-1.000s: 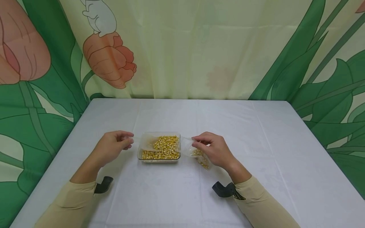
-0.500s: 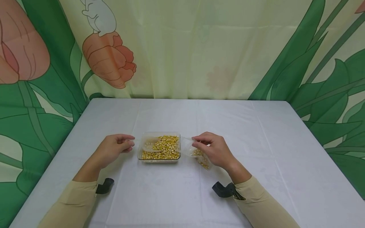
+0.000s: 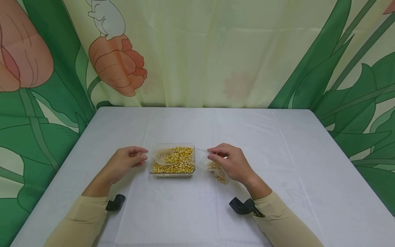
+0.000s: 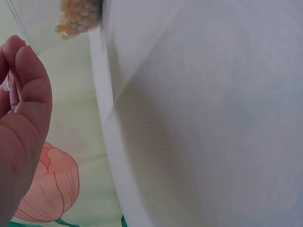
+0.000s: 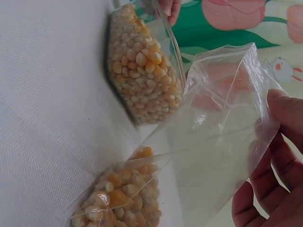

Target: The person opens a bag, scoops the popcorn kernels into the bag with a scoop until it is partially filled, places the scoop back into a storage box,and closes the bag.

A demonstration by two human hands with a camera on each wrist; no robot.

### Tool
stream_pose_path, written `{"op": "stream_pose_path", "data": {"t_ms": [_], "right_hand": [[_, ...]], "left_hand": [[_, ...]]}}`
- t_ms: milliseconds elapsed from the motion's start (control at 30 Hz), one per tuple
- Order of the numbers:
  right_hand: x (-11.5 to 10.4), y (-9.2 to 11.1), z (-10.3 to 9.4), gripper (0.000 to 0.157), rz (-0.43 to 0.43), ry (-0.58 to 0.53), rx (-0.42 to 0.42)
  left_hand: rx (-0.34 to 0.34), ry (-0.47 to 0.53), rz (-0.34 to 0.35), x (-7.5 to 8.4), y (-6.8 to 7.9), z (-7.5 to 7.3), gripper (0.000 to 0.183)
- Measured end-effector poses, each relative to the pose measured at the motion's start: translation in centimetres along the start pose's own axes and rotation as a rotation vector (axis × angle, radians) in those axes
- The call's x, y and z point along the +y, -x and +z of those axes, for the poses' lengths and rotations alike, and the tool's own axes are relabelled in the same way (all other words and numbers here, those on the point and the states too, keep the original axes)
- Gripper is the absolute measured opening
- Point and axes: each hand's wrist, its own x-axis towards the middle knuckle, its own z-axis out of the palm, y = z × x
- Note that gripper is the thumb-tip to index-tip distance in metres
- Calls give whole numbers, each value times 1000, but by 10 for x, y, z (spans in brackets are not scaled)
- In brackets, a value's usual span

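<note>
A clear rectangular container [image 3: 174, 174] full of yellow corn kernels [image 3: 182, 159] stands on the table. My left hand [image 3: 128, 161] is at its left side, pinching what looks like a clear plastic spoon [image 3: 165, 157], whose rounded end lies over the kernels. Its see-through handle is hard to make out. To the right, my right hand [image 3: 229, 161] pinches the upper edge of a clear plastic bag [image 5: 218, 127] between thumb and fingers. The bag's mouth gapes towards the container, and more corn kernels [image 5: 125, 194] sit at its bottom, against the table.
A white cloth covers the table [image 3: 185, 212]. Behind it hangs a curtain [image 3: 210, 61] printed with flowers and leaves. A black wrist mount [image 3: 115, 202] sticks out from the left sleeve, and another black mount [image 3: 242, 206] from the right.
My left hand has lowered slightly and shifted a little to the right, and the spoon's rounded end has settled lower over the kernels. The right hand and the bag have hardly moved.
</note>
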Motion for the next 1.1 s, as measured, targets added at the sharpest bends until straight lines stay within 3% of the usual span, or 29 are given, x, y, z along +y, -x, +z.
{"op": "stream_pose_path", "data": {"t_ms": [367,667,933,1100], "right_hand": [[2,1,0,20,12,-9,0],[1,2,0,19,9,1,9],[1,2,-1,19,6,-3,11],[2,2,0,19,4,-5,8]], "left_hand": [[-25,-83,14,1,-2,3,38],[-43,-15,-5,3,-1,4,39],[-9,-195,1,6,4,6,40],[6,-186,9,4,3,8,35]]}}
